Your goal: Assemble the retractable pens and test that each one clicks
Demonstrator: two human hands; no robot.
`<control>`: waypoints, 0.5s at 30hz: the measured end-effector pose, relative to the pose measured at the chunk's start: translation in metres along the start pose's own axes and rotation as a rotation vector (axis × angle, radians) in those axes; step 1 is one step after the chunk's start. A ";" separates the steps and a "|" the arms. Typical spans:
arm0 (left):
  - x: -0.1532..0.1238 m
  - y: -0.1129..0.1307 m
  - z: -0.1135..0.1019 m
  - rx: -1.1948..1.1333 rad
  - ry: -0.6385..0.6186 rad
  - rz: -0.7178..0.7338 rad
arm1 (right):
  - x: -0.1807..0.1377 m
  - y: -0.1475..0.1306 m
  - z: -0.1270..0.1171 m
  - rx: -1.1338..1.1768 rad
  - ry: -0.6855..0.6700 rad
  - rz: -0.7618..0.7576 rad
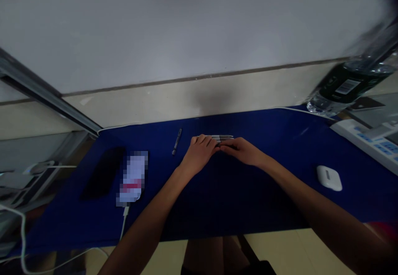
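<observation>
Between the touching left hand (199, 154) and right hand (242, 150), gray pens (222, 138) sit pinched tight to keep them in a row, and one more pen (176, 141) lies past the left hand.

Dim, flat light — edges bend, the water bottle (351, 86) blurs.

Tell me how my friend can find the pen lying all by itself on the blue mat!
Look at the big dark blue mat on the desk. Near its far edge, between the bright blurry phone and the person's left hand, a thin grey pen lies slanted. It lies alone, while the other pens sit bunched together at the hands.
</observation>
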State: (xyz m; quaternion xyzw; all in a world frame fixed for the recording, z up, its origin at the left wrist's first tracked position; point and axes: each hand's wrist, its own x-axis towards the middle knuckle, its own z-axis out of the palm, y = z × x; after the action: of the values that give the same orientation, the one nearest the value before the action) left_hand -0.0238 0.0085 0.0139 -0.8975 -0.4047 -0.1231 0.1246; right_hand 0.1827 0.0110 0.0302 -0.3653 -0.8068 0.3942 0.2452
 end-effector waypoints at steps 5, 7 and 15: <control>-0.001 0.004 0.001 -0.064 -0.032 -0.014 | -0.001 0.000 -0.004 -0.033 -0.036 -0.003; -0.001 0.005 0.003 -0.080 -0.035 -0.024 | -0.002 -0.001 -0.004 -0.090 -0.020 -0.011; 0.000 0.008 0.003 -0.101 -0.038 -0.068 | -0.003 0.001 0.002 -0.319 0.120 -0.159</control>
State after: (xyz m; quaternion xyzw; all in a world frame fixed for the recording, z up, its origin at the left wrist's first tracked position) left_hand -0.0177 0.0039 0.0103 -0.8905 -0.4307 -0.1305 0.0672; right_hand 0.1839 0.0085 0.0279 -0.3576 -0.8694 0.2181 0.2622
